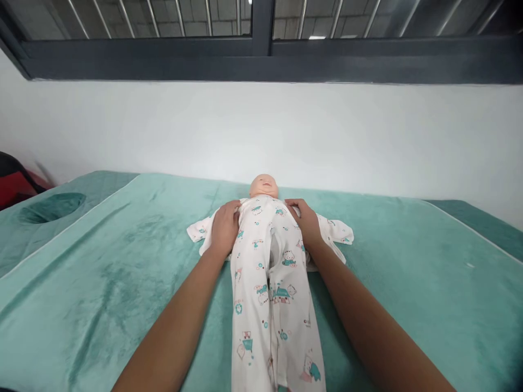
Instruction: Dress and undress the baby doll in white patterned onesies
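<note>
A baby doll (pixel 263 186) lies on its back on a teal towel (pixel 122 256), dressed in a white printed romper (pixel 267 283) with teal cartoon patterns. Its head points toward the far wall and its legs toward me. My left hand (pixel 224 227) rests on the doll's left side near the shoulder and sleeve, fingers curved round the torso. My right hand (pixel 305 220) lies on the other side of the chest, fingers curled against the romper. Both hands clasp the doll's upper body between them. The sleeves spread out to either side.
The towel covers a padded teal table (pixel 53 209) with a face hole at the far left. A white wall (pixel 261 130) stands right behind it, under a dark window frame (pixel 261 54). A red and black object (pixel 12 182) sits at the far left edge.
</note>
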A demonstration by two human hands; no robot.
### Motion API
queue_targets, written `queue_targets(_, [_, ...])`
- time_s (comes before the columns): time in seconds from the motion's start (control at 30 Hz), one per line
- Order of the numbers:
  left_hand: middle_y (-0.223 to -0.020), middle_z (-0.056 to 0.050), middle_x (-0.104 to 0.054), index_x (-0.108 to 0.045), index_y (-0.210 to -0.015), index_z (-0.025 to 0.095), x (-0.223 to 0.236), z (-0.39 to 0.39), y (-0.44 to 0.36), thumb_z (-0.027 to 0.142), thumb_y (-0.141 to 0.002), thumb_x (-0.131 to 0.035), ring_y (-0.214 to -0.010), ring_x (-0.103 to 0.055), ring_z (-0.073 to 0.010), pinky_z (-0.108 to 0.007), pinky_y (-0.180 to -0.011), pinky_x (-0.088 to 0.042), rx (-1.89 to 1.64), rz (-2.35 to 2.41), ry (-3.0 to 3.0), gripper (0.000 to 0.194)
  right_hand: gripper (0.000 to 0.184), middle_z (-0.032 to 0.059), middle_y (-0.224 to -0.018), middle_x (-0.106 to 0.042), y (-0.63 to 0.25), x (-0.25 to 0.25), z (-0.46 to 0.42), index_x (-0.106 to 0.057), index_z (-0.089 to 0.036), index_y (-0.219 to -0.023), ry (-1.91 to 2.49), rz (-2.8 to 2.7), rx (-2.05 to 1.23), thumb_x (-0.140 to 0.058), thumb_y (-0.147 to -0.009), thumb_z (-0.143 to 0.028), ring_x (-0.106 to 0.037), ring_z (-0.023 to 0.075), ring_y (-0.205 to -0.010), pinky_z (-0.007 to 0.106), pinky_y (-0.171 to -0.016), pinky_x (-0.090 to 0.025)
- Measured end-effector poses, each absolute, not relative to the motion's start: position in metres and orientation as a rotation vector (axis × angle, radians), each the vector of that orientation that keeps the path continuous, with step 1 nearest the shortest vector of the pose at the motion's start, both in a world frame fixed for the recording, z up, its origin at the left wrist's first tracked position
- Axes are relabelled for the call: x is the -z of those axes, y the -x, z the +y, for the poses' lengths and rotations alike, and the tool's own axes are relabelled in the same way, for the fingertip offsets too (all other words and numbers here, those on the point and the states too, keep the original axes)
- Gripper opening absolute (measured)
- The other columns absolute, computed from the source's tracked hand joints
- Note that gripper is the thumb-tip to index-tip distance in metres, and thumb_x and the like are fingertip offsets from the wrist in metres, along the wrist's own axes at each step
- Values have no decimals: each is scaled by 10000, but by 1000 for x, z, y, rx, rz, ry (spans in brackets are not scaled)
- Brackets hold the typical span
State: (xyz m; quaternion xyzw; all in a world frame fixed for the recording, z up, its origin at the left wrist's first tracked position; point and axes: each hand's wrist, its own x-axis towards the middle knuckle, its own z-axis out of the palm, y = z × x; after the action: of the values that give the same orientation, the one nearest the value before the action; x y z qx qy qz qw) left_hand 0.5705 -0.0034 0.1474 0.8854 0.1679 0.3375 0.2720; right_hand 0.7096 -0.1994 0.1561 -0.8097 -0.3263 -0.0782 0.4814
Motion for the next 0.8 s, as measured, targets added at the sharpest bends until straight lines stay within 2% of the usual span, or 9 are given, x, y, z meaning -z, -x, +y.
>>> queue_targets(0.07, [-1251, -96, -610, -594, -1136, 193, -146, -6, -561, 153, -895, -426, -1203, -514, -231, -389, -1052, -382, -949, 416, -2384, 297, 276, 61, -1197, -633, -701, -153, -208, -570, -218, -1106, 1935, -787, 251, -460, -888, -344, -562, 215, -1125, 375, -995, -406])
queue_targets(0.17, [-1151, -93, -638, -618, -1072, 203, -144, -10, -547, 157, -892, -422, -1151, -527, -250, -416, -1030, -386, -947, 404, -2383, 270, 254, 94, -1165, -613, -686, -152, -221, -583, -191, -1047, 1903, -753, 323, -479, -842, -299, -541, 230, -1121, 393, -1009, -398])
queue_targets(0.3, [-1079, -73, -688, -623, -1089, 214, -142, -17, -529, 185, -891, -448, -1003, -612, -233, -369, -888, -458, -798, 379, -2371, 266, 225, 97, -998, -646, -667, -151, -234, -610, -179, -959, 1919, -666, 294, -480, -850, -327, -586, 239, -953, 409, -906, -444])
queue_targets(0.37, [-1053, -66, -706, -609, -1111, 212, -142, -20, -521, 199, -882, -471, -926, -638, -223, -341, -803, -470, -721, 390, -2356, 269, 251, 86, -959, -664, -660, -150, -238, -624, -180, -975, 1920, -648, 236, -476, -863, -349, -602, 230, -893, 398, -862, -461])
queue_targets(0.43, [-965, -58, -716, -613, -1051, 203, -143, -23, -514, 218, -876, -482, -849, -641, -217, -323, -742, -461, -667, 416, -2341, 219, 281, 79, -957, -675, -655, -152, -239, -630, -181, -1007, 1913, -649, 177, -467, -879, -371, -609, 219, -861, 380, -828, -474])
queue_targets(0.5, [-915, -47, -710, -610, -969, 202, -146, -27, -505, 242, -891, -463, -825, -635, -209, -314, -728, -448, -634, 435, -2325, 171, 293, 76, -989, -671, -647, -157, -241, -626, -185, -1021, 1894, -649, 158, -464, -898, -396, -606, 210, -876, 362, -821, -478])
queue_targets(0.6, [-899, -30, -694, -590, -910, 212, -150, -37, -487, 335, -945, -407, -827, -620, -196, -308, -736, -436, -619, 452, -2299, 223, 229, 58, -978, -635, -619, -169, -251, -601, -201, -951, 1844, -687, 230, -492, -916, -399, -577, 191, -910, 329, -833, -466])
queue_targets(0.73, [-812, -8, -653, -565, -854, 216, -150, -55, -453, 477, -962, -385, -759, -587, -185, -305, -708, -422, -540, 460, -2260, 335, 198, 12, -767, -546, -553, -171, -286, -516, -211, -795, 1792, -926, 173, -469, -952, -323, -523, 144, -714, 278, -682, -458])
queue_targets(0.8, [-827, -12, -656, -578, -865, 218, -147, -64, -435, 492, -959, -393, -783, -588, -193, -314, -726, -424, -466, 431, -2267, 343, 135, 15, -792, -563, -519, -163, -309, -528, -215, -833, 1798, -1098, 62, -509, -940, -296, -543, 133, -697, 250, -629, -474])
